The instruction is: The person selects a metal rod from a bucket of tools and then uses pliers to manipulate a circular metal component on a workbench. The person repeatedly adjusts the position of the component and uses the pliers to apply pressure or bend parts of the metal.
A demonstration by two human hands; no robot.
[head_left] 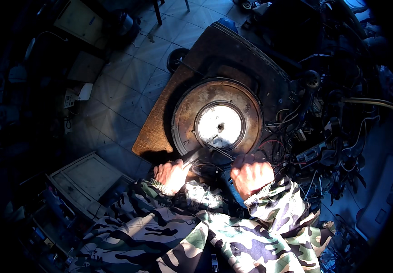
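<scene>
A large round rusty metal drum [185, 109] lies on a wooden board in front of me, with a brightly lit pale disc [221, 119] at its centre. My right hand [252, 176] is closed around the dark handle of a screwdriver-like tool. Its thin metal shaft [221, 153] slants up and left to the inner ring's near edge; whether the tip touches is unclear. My left hand [170, 176] grips a greyish bar-like tool [192, 157] whose far end blends into the shadow at the drum's near rim.
The wooden board [153, 136] reaches away to the far right. Tangled wires and dark parts [314, 154] crowd the right side. A pale cabinet [87, 179] stands at the near left, and tiled floor [119, 91] shows beyond the board.
</scene>
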